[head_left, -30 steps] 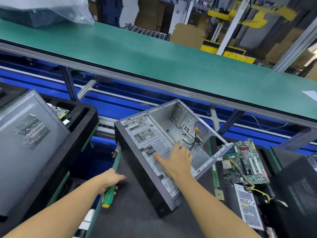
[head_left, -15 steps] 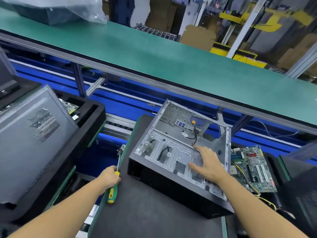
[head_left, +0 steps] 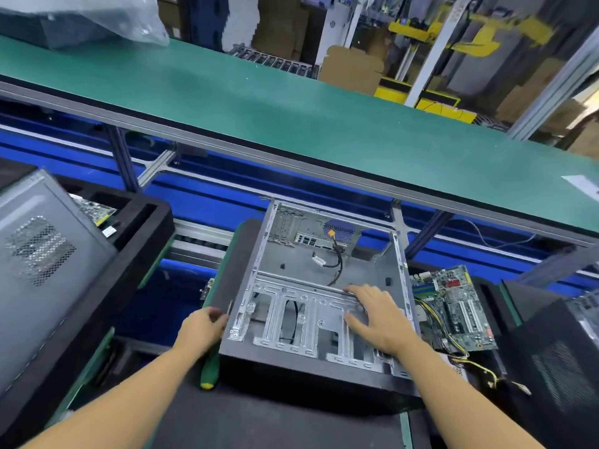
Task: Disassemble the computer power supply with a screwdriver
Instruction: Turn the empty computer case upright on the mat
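Lying on its side on the dark mat (head_left: 259, 416), the open computer case (head_left: 308, 364) faces you with its metal bays uppermost. Your right hand (head_left: 376, 319) rests flat on the bay plate, fingers straight and spread, gripping nothing. Your left hand (head_left: 204, 328) sits against the case's left wall, fingers curled round the green screwdriver (head_left: 209, 374), whose yellow-tipped handle juts out below the fist. The shaft is hidden by the hand and by blur. No power supply shows inside the case. Only loose black cables (head_left: 337, 264) trail across the floor near the rear panel, so the unit to be dismantled cannot be placed from this view.

Hazards, as a judgement:
- **Cut fingers.** The stamped bay edges under your right palm look bare and sharp, and a sliding hand may be cut.
- **Hidden tip.** The tip is unseen beside the left wall and could gouge the mat or catch the wall if you shift the case while holding the tool.
- **Crowding on the right.** The motherboard (head_left: 453, 306) and yellow wires (head_left: 466, 358) lie just beside the case. Pushing the case that way may trap the wires or strike the board.
- **Snagging.** The loose cables may snag on anything lifted out.
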Demonstrator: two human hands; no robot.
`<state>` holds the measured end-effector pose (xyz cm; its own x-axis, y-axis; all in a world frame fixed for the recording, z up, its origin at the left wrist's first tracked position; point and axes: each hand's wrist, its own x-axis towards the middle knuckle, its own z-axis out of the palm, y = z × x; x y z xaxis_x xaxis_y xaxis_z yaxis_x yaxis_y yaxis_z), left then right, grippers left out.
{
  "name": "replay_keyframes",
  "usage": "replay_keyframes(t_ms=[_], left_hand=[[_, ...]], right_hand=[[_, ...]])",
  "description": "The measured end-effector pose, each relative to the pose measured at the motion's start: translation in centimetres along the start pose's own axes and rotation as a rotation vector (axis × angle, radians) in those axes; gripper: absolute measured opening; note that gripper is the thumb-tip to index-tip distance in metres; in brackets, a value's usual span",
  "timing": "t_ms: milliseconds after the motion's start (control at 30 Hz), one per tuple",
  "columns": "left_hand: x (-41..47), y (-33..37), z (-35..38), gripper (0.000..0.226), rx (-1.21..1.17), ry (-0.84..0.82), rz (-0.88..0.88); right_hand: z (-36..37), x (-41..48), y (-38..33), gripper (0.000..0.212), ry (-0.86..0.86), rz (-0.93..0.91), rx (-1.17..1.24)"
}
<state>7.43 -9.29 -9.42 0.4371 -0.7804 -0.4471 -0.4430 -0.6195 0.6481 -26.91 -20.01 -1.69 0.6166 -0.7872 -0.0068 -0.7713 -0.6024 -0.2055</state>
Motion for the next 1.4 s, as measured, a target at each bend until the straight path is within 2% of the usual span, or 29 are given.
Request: replay_keyframes(t_ms=[67, 133, 167, 267, 333, 367, 433, 500, 567, 667, 767, 867, 1000, 1133, 1267, 1400], left_hand=[[0.2, 2.0, -1.0, 0.035, -0.227, -0.004, 0.056], [0.3, 5.2, -1.9, 0.051, -0.452, -0.094, 0.064], [0.5, 6.8, -2.2, 0.061, -0.482, -0.144, 0.053], [1.8, 11.1, -2.4, 0.086, -0.276, -0.2, 0.027], [2.6, 12.7, -2.2, 0.088, -0.162, -0.186, -0.013], [2.9, 13.2, -2.1, 0.081, -0.141, -0.161, -0.031], [3.3, 14.0, -1.6, 0.065, -0.085, -0.107, -0.042], [3.5, 14.5, -1.0, 0.048, 0.054, -0.065, -0.014], [3.4, 14.8, -0.8, 0.036, 0.194, -0.006, -0.009], [3.4, 14.7, -1.2, 0.04, 0.256, 0.012, -0.042], [4.2, 14.3, -0.8, 0.045, 0.247, 0.021, -0.071], [5.2, 14.2, 0.0, 0.041, 0.17, 0.009, -0.108], [5.8, 14.0, 0.2, 0.032, 0.146, 0.053, -0.103], [6.0, 13.4, 0.3, 0.045, 0.012, 0.048, -0.091], [5.5, 13.5, 0.2, 0.039, -0.153, 0.023, -0.077], [4.7, 14.9, -1.0, 0.029, -0.264, 0.044, -0.009]], right_hand=[[0.1, 0.0, 0.0, 0.049, 0.025, 0.007, -0.008], [0.3, 0.0, -0.1, 0.042, 0.093, 0.051, -0.037], [0.4, -0.1, -0.1, 0.04, 0.151, 0.121, -0.062], [-0.1, -0.3, 0.5, 0.053, 0.349, 0.559, -0.132], [-1.3, -1.0, 1.6, 0.068, 0.345, 0.862, -0.1], [-1.7, -1.4, 2.4, 0.073, 0.292, 0.986, 0.006], [-2.1, -2.0, 4.0, 0.078, 0.163, 1.131, 0.43], [-2.1, -2.1, 4.5, 0.079, 0.016, 1.143, 0.839], [-2.1, -1.2, 4.6, 0.079, 0.005, 1.119, 0.933], [-2.0, 0.6, 4.8, 0.076, -0.044, 1.108, 0.766], [-1.4, 0.8, 5.9, 0.065, -0.099, 1.13, 0.627], [-0.5, 1.0, 6.5, 0.057, -0.027, 1.174, 0.641], [0.4, 0.7, 6.3, 0.064, 0.093, 1.147, 0.711], [0.4, 0.2, 6.9, 0.059, 0.079, 1.085, 0.72], [-0.9, 0.0, 7.0, 0.04, 0.117, 1.036, 0.687], [-2.9, 0.2, 6.6, 0.025, 0.226, 0.98, 0.668]])
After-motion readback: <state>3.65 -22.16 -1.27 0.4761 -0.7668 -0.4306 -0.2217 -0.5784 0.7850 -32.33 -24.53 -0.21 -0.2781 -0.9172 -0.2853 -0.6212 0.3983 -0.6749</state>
